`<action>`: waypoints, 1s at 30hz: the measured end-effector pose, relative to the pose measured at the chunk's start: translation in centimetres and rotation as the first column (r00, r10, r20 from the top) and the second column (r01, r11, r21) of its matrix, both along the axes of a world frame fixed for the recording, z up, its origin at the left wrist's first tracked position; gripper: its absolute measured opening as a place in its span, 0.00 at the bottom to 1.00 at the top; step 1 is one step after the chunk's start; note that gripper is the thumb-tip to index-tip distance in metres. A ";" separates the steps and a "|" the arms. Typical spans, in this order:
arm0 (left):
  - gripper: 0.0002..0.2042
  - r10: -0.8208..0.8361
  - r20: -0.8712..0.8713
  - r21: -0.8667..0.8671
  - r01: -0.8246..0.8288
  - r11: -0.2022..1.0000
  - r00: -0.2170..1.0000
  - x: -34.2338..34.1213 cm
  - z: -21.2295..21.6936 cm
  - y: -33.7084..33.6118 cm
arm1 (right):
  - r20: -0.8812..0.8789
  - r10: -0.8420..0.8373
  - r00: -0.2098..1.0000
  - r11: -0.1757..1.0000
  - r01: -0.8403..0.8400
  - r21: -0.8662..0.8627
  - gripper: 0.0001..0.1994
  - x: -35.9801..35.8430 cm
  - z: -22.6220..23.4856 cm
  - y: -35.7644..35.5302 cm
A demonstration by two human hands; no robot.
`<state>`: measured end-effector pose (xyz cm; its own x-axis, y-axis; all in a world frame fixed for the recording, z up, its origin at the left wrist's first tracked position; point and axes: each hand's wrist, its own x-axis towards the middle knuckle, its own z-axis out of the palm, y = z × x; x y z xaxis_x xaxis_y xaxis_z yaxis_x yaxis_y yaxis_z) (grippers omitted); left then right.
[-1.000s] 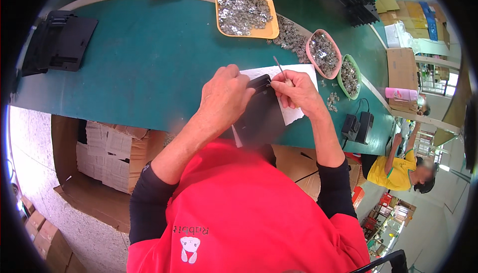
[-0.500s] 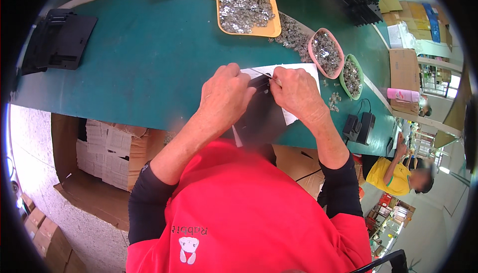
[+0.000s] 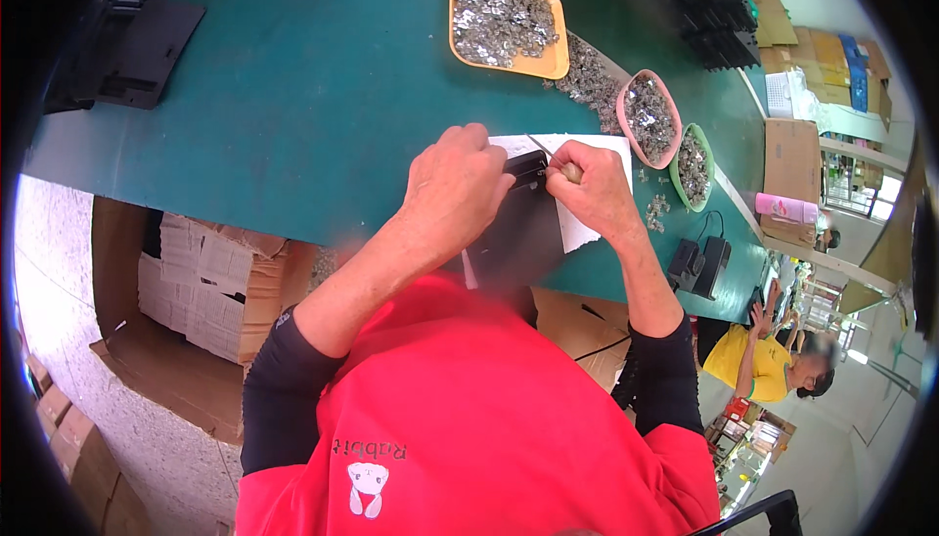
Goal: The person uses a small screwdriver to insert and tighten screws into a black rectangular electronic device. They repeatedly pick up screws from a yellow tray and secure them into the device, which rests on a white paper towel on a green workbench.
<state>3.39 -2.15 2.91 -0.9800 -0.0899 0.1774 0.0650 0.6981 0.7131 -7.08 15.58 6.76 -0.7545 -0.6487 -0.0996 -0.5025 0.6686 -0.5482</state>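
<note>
A dark, flat plastic panel (image 3: 523, 221) lies in front of me at the table's near edge, partly on a white sheet (image 3: 579, 231). My left hand (image 3: 455, 184) is closed at the panel's far left corner, its thumb against the panel's edge; the fingertips are hidden. In my right hand (image 3: 597, 189) is a thin metal-shafted tool with a pale yellowish handle (image 3: 572, 173). Its shaft points away to the far left, above the panel's far edge. Small fittings show along that edge, between my hands.
Small metal pieces fill a yellow tray (image 3: 558, 62), a pink bowl (image 3: 620, 111) and a green bowl (image 3: 675, 176); more lie loose beside them. Black plastic parts (image 3: 147, 47) stand far left. Black adapters (image 3: 714, 267) sit right. A person in yellow (image 3: 763, 365) is further right.
My hands have moved slightly apart. The tool's shaft has swung up off the panel's far edge, and its handle now shows in my right hand. The whole view has shifted slightly.
</note>
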 end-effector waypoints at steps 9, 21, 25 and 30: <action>0.08 -0.036 0.068 -0.038 0.039 0.999 0.997 -0.2 0.4 -0.3 | 0.391 -0.148 0.908 0.984 0.098 0.146 0.08 -1.6 2.4 -1.4; 0.08 -0.037 0.075 -0.035 0.040 0.999 0.997 -0.3 0.4 -0.3 | 0.154 -0.045 0.987 0.992 0.027 0.121 0.09 -1.4 1.2 -0.9; 0.08 -0.037 0.065 -0.037 0.039 0.999 0.997 -0.3 0.4 -0.2 | 0.184 -0.018 0.983 0.970 -0.027 0.243 0.12 -2.2 1.8 -1.8; 0.08 -0.033 0.041 -0.043 0.034 0.998 0.999 -0.2 0.4 -0.2 | 0.211 -0.015 0.977 0.959 -0.046 0.280 0.11 -2.6 2.0 -2.3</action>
<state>3.15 -2.36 3.27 -0.9888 -0.0500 0.1409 0.0608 0.7264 0.6845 -9.66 13.26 8.77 -0.6871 -0.5824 -0.4343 -0.4085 0.8040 -0.4320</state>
